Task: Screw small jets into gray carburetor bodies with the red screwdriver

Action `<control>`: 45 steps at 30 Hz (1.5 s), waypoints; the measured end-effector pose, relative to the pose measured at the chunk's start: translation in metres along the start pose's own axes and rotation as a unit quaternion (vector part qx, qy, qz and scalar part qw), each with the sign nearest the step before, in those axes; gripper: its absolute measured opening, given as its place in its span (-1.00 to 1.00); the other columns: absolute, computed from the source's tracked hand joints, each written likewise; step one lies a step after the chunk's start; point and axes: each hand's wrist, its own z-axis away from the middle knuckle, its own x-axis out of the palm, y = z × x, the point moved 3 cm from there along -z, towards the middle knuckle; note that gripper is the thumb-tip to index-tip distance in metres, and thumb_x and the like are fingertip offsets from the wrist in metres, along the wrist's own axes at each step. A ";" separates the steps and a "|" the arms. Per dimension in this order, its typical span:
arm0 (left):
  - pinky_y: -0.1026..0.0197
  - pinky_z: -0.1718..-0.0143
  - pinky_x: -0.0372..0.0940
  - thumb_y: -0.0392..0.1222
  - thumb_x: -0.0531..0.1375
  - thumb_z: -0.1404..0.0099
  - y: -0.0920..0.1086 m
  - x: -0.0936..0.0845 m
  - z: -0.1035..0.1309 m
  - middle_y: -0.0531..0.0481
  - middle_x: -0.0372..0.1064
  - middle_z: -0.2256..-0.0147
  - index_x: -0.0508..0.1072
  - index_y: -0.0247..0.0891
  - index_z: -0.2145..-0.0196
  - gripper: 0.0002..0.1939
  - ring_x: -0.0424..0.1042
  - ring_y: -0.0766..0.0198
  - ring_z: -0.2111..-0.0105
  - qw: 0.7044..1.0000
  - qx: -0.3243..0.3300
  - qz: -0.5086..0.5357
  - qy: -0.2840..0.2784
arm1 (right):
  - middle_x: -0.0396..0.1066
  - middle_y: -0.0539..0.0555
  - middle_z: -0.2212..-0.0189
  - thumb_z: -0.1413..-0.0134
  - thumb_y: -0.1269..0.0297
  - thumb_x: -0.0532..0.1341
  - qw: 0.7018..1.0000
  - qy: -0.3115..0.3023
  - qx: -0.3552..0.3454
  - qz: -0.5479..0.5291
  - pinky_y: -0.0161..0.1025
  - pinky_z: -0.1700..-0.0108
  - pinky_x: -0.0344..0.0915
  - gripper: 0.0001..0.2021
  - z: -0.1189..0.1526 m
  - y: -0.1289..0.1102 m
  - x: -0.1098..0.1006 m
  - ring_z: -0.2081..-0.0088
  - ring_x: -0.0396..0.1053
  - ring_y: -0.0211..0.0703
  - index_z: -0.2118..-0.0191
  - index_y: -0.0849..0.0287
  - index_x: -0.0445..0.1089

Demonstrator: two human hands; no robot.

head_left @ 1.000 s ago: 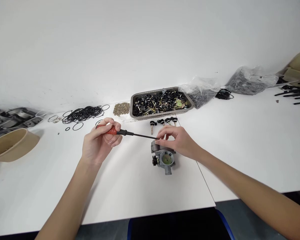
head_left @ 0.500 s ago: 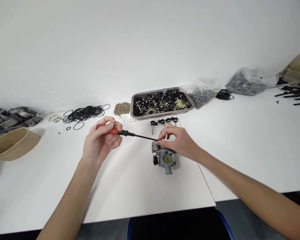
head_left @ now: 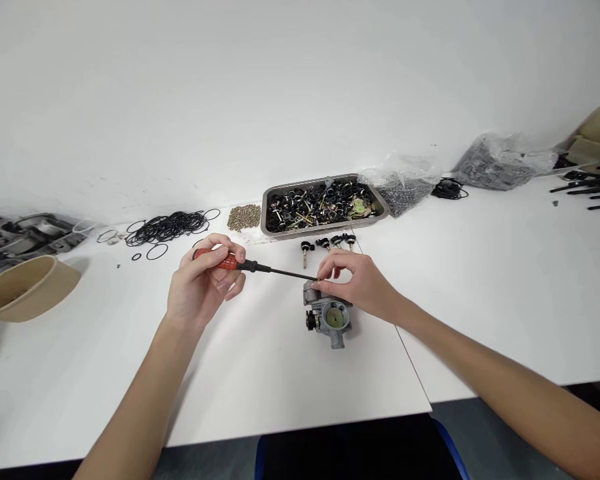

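Note:
My left hand [head_left: 205, 283] grips a screwdriver [head_left: 223, 261] by its red and black handle, the shaft slanting right and slightly down. At the blade's tip, the thumb and fingertips of my right hand [head_left: 350, 277] are pinched on a tiny brass-coloured screw [head_left: 318, 280], mostly hidden by the fingers. Just below sits a grey metal carburetor [head_left: 330, 317] on the white table, its round bore facing me and a black knob on its left side. The right hand covers part of its top.
Behind my hands is a metal tray [head_left: 300, 235] of black and brass parts. Left of it lie small brass pieces [head_left: 244, 217], black O-rings [head_left: 167, 228] and a beige container [head_left: 30, 290]. Several black-headed screws [head_left: 305, 252] lie before the tray; plastic bags [head_left: 505, 163] rest at right.
Both hands and the screwdriver have barely shifted, a few pixels to the right at most. The carburetor stays in place.

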 end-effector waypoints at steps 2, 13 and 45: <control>0.35 0.75 0.12 -0.34 0.13 -0.21 0.001 0.002 0.001 -0.04 0.41 0.44 0.39 -0.29 0.35 -0.94 0.08 0.50 0.74 1.000 0.011 -0.016 -0.002 | 0.44 0.02 0.37 0.01 0.32 0.37 1.000 0.001 -0.007 0.009 -0.21 0.27 0.27 -0.89 0.000 0.000 -0.001 0.35 0.33 -0.22 0.45 0.16 0.44; 0.28 0.75 0.21 -0.33 0.27 -0.21 0.068 0.095 -0.002 -0.02 0.44 0.46 0.29 -0.20 0.28 -0.80 0.20 0.41 0.71 0.953 0.175 -0.226 -0.097 | 0.40 0.02 0.45 0.14 0.28 0.45 0.992 -0.001 0.026 -0.122 -0.19 0.33 0.28 -0.82 -0.002 -0.002 -0.010 0.39 0.33 -0.21 0.53 0.16 0.45; 0.23 0.58 0.32 -0.32 0.28 -0.20 0.068 0.118 0.027 0.06 0.33 0.43 0.50 -0.22 0.26 -0.88 0.39 0.34 0.57 0.935 0.231 -0.224 -0.147 | 0.26 0.11 -0.12 0.07 0.16 0.44 0.952 -0.282 -0.093 0.078 0.01 -0.22 0.14 -0.62 0.013 -0.006 0.010 -0.19 0.14 0.07 0.08 0.02 0.46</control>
